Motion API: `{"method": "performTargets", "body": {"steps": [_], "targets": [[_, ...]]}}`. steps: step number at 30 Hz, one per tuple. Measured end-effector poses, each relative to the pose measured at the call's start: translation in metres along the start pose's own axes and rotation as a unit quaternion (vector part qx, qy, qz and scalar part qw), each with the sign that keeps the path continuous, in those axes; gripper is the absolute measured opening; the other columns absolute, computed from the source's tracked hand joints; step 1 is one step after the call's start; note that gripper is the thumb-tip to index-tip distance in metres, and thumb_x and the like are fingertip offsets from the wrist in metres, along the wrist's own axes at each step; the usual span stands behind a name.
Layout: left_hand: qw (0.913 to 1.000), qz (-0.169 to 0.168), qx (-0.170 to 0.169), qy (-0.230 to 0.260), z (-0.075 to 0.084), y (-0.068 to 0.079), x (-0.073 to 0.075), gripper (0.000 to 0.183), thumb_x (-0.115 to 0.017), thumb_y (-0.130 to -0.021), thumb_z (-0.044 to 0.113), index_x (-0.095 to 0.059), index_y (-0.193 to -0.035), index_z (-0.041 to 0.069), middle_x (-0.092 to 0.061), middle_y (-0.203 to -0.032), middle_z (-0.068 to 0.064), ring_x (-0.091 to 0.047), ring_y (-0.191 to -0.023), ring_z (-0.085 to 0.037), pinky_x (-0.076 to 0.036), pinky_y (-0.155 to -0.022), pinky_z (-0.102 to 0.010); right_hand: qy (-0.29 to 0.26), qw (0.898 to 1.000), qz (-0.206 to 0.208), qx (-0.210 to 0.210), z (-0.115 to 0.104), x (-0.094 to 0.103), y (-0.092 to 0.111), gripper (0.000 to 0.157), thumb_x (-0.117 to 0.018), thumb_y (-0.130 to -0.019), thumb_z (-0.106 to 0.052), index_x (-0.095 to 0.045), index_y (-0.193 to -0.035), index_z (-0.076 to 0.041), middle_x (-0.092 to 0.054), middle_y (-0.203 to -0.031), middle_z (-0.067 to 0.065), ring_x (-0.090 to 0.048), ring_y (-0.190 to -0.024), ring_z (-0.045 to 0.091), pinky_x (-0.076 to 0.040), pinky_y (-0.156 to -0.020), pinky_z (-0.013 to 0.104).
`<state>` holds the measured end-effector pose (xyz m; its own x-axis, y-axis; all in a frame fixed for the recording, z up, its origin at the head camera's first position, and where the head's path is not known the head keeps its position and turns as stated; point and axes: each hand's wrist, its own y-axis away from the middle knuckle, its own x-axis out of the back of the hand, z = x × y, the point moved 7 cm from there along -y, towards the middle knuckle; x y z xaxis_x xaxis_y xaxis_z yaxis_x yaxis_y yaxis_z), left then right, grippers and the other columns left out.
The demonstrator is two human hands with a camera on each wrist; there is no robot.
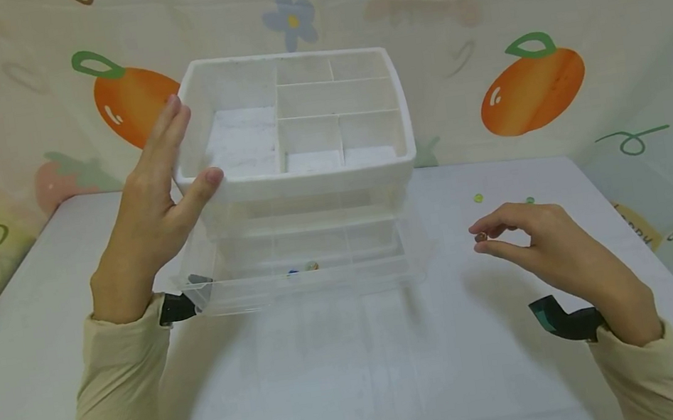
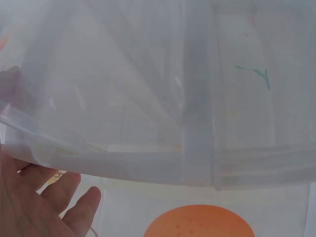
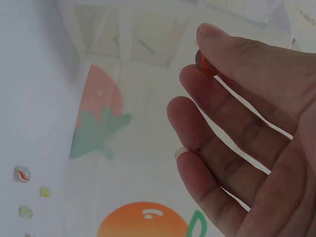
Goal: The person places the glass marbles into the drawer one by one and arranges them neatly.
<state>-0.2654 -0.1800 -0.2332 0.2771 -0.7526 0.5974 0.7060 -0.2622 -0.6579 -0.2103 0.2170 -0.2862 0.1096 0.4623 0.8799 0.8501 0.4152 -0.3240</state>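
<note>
A white storage box [image 1: 403, 157] with a divided top tray stands at the middle of the table. Its clear drawer [image 1: 377, 272] is pulled out at the front. Inside the drawer lie a blue marble [image 1: 292, 272] and a pale marble [image 1: 312, 266]. My left hand [image 1: 154, 200] rests against the box's left side, fingers stretched along the rim and thumb over the front corner. To the right of the box, my right hand [image 1: 541, 239] holds a reddish-brown marble [image 3: 207, 64] between thumb and index finger, above the table. The other right fingers are loosely bent.
On the table beyond my right hand are a yellow-green marble [image 1: 478, 198] and a green marble [image 1: 530, 200]. An orange-striped marble [image 3: 22, 174] shows in the right wrist view. A patterned cloth [image 1: 433, 24] hangs behind the white table [image 1: 311, 400].
</note>
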Motion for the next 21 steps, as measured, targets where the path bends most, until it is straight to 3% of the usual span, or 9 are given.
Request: {"method": "performTargets", "body": {"steps": [9,21], "targets": [[1.0000,0.002,-0.005,0.001,0.000,0.000,0.000,0.073,-0.055,-0.099,0.048,-0.029,-0.157,0.012,-0.022,-0.166,0.001,-0.021,-0.153,-0.017,-0.020,-0.125,-0.043,-0.015,0.999,0.021,0.027,-0.009,0.003,0.001,0.027,-0.080,-0.081,-0.008,-0.074,-0.103,-0.022,-0.073,-0.094,-0.013,-0.059,-0.087,-0.004,-0.044,-0.066,0.020],[1.0000,0.002,0.003,0.002,0.000,0.001,0.002,0.072,-0.056,-0.099,0.046,-0.029,-0.157,0.013,-0.022,-0.166,0.002,-0.021,-0.153,-0.017,-0.022,-0.124,-0.044,-0.018,0.997,0.041,0.060,-0.019,0.008,-0.001,0.029,-0.080,-0.079,-0.003,-0.074,-0.102,-0.018,-0.073,-0.092,-0.013,-0.060,-0.087,-0.004,-0.044,-0.065,0.016]]}}
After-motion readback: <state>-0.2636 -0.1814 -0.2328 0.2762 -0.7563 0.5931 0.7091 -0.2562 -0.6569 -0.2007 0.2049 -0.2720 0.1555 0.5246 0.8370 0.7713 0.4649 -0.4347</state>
